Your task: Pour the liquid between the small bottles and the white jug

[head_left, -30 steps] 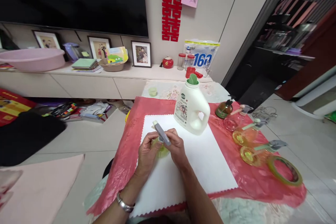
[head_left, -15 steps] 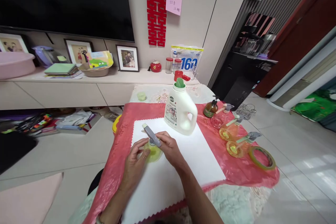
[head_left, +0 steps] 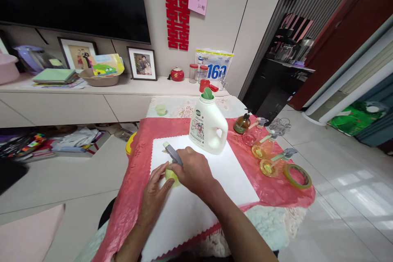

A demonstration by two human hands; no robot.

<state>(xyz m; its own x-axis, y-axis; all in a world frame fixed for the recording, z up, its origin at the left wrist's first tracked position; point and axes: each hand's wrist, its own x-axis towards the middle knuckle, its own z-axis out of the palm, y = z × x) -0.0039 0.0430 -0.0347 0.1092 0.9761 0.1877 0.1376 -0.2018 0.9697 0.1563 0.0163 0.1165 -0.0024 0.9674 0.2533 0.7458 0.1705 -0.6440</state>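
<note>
My left hand (head_left: 152, 190) is wrapped round the side of a small round clear bottle (head_left: 172, 176) with yellow-green liquid in it. The bottle stands on a white sheet with scalloped edges (head_left: 229, 176). From above, my right hand (head_left: 195, 170) grips the grey pump head (head_left: 173, 154) at the bottle's neck; its long spout with a pale tip points away to the left. My fingers hide the neck. Just beyond my hands is a large white laundry detergent jug (head_left: 206, 125), uncapped, with a green piece (head_left: 208, 93) in its mouth.
On the red table cover (head_left: 135, 163) to the right are a brown pump bottle (head_left: 242, 124), several clear pump bottles with pink or yellow liquid (head_left: 268, 168), and a tape roll (head_left: 297, 176). A pale green cup (head_left: 160, 110) sits at the table's back left.
My right hand has shifted from the spout's side to over the pump head, covering more of it. The view has turned slightly right; my left hand stays at the bottle.
</note>
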